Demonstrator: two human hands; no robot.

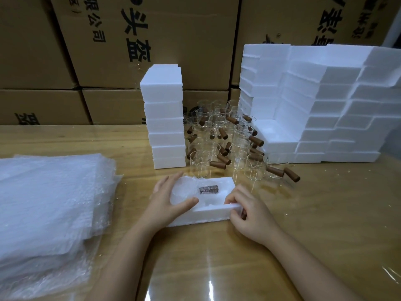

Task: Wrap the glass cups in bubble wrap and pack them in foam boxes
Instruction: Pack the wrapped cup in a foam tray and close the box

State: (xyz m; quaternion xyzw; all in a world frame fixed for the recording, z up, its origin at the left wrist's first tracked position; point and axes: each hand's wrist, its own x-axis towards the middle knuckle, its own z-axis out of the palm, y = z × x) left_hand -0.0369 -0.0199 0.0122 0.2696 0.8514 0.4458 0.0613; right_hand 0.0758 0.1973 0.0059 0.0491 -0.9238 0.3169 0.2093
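Left hand (171,198) is on the wrapped cup (184,191), thumb and spread fingers cupped round the crinkly bubble-wrap bundle, its brown handle showing through. The bundle sits inside the open foam box (208,213) at mid-table. Right hand (249,211) has its fingers curled, pinching the box's near right corner. Open glossy wooden table (217,268) lies towards the near edge. A soft bubble wrap stack (50,203) crowds the left. Behind the box are clear glass cups (219,137) between a blocky foam column (165,118) and stepped foam boxes (325,105).
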